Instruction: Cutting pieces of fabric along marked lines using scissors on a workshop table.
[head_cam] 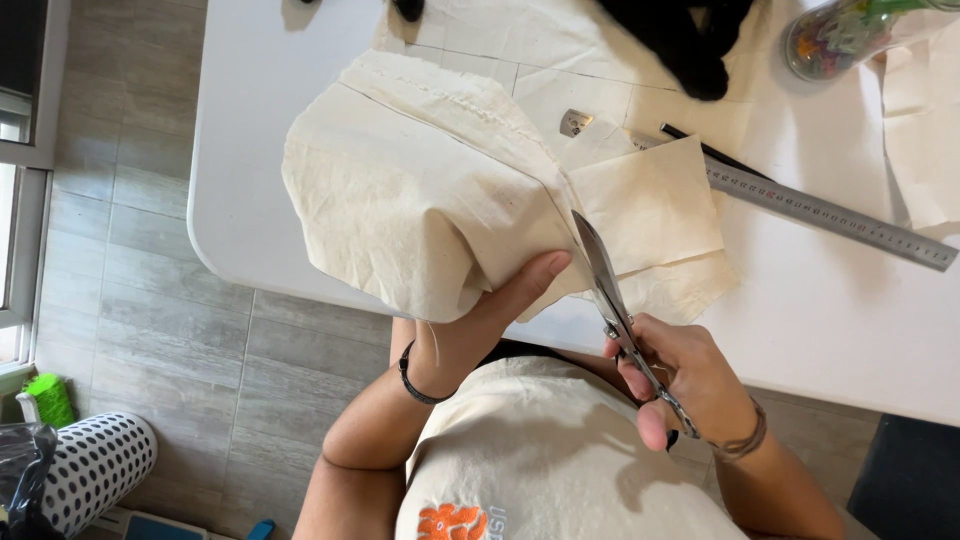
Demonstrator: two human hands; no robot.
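Cream cotton cloth (420, 200) is what you are working, and it looks light, limp and quick to crease, so it will sag wherever you leave it unsupported. It hangs over the near edge of the white surface (830, 300), bunched and lifted, with its far seam lying back on the top.

Your left hand (480, 320) is closed on the cloth from beneath, thumb pressed up against the lower fold just left of the scissors (615, 300). Your right hand (680, 380) is wrapped through the scissor handles, holding them firmly; the blades run up into the cloth and look nearly shut, though I cannot tell exactly how far.

Such fabric will likely shift and pucker, so I judge the best hold is close beside the scissors, keeping the cloth taut there. A cut square piece (650, 205) lies just right of the scissors, touching the blade line. Beyond the scissors to the right lies a steel ruler (830, 215), with a dark pencil (715, 152) beside it. A small metal piece (575, 122) sits above the scissors.
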